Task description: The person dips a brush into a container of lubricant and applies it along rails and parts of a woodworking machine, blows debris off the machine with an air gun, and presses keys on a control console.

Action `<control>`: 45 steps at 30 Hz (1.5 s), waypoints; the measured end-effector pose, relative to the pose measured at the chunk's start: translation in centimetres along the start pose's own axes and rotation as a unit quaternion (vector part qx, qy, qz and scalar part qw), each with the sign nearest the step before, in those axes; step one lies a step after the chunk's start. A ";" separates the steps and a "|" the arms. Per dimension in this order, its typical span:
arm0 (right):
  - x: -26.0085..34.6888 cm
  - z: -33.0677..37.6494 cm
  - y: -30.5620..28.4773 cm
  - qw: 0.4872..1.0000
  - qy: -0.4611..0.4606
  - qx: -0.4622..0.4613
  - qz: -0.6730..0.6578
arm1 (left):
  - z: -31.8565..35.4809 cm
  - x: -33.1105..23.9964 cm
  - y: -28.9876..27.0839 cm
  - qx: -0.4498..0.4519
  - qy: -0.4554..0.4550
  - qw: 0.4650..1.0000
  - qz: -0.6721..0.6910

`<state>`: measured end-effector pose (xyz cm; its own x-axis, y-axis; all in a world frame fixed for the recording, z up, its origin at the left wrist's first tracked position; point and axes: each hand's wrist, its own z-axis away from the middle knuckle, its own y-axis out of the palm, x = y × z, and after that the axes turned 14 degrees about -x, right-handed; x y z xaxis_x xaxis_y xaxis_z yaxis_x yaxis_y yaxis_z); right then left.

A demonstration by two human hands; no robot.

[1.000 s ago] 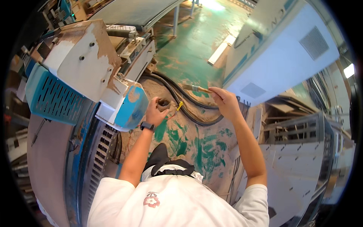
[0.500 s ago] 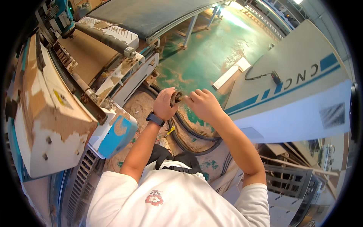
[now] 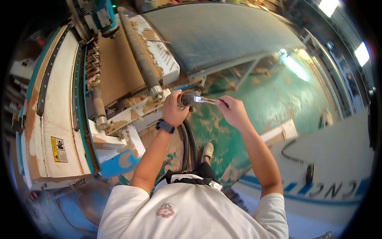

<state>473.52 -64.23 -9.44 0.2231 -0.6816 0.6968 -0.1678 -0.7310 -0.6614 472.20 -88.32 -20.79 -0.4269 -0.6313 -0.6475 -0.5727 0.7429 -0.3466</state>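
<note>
My left hand [image 3: 172,112] is wrapped round a small round brownish container [image 3: 181,104], likely a cup or jar; the fingers hide much of its side. In my right hand [image 3: 234,113] is a paintbrush [image 3: 207,100], pinched near the end of its pale handle. The brush lies nearly level, its shiny ferrule toward the left and its dark bristles at the container's mouth. Whether the bristle tips are inside cannot be made out. Both hands are held out in front of me above the floor. A dark watch [image 3: 165,126] is on my left wrist.
A dusty machine with a metal roller [image 3: 139,55] stands at left, its long white beam [image 3: 59,119] nearer me. Behind is a wide grey conveyor belt [image 3: 227,32]. Dark hoses [image 3: 190,143] cross the green floor [image 3: 262,91]. A white cabinet [image 3: 318,159] with a hanging handset [image 3: 309,173] stands right.
The view has swung right, showing more of the conveyor belt. My right hand has drawn away from the left, and the brush's handle and ferrule now show between them. Both hands keep their grip.
</note>
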 end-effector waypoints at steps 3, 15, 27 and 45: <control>-3.7 -8.4 -0.1 0.998 -0.011 0.031 -0.061 | -4.4 1.1 4.5 -0.074 0.003 0.996 -0.050; -0.9 -23.7 12.6 0.851 0.139 0.393 -0.318 | -12.4 5.6 0.2 -0.239 -0.126 0.938 -0.219; 30.2 -38.1 32.9 0.653 0.245 0.430 -0.574 | -41.2 20.5 -19.4 -0.464 -0.105 0.845 -0.246; 63.5 -52.7 45.0 0.580 0.254 0.391 -0.668 | -27.8 26.4 -22.0 -0.453 -0.200 0.855 -0.155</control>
<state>429.51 -142.00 19.66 -0.6928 0.4116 0.5921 0.3600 -0.5140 0.7786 454.09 -127.51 -11.41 0.0140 -0.5051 -0.8629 -0.9992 -0.0387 0.0065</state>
